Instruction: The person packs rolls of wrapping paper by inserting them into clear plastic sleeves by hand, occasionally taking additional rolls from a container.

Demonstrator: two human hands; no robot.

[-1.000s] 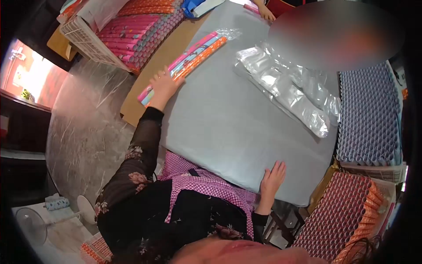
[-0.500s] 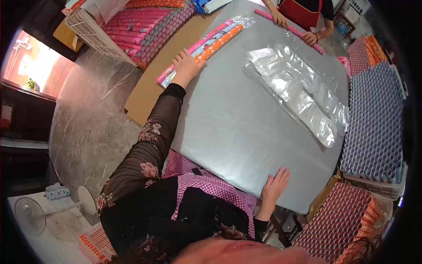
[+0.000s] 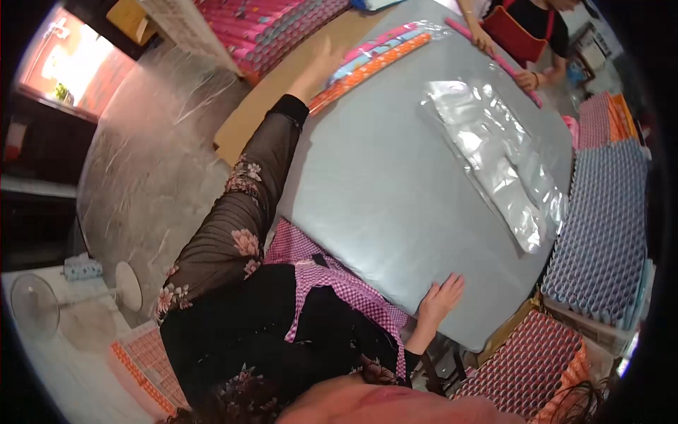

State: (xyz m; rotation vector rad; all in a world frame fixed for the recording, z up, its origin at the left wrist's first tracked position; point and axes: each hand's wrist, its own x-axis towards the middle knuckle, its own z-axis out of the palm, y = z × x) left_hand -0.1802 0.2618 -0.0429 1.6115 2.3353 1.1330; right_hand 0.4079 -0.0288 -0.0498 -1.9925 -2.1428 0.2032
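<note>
My left hand [image 3: 319, 71] is at the near end of several wrapping paper rolls, blurred, its fingers seeming stretched out. These rolls lie side by side at the table's left edge: a pink roll [image 3: 385, 41], a light blue roll [image 3: 348, 68] and an orange roll [image 3: 381, 65], with clear plastic at their far end. Whether my palm touches them I cannot tell. Flat on the grey table [image 3: 367, 177], near its front edge, rests my right hand [image 3: 441, 302], open and holding nothing. Clear plastic sleeves [image 3: 494, 159] lie in a pile farther right.
Across the table a co-worker's hands [image 3: 526, 79] hold a pink roll [image 3: 503, 63]. Stacked pink rolls [image 3: 275, 32] stand at the far left beside cardboard [image 3: 244, 124]. Blue rolls [image 3: 600, 226] and red rolls [image 3: 526, 357] fill crates on the right. A white fan [image 3: 35, 305] sits lower left.
My left hand has slid off the top of the rolls to their left side, fingers now pointing away. My right hand stays on the table. The whole view has shifted slightly.
</note>
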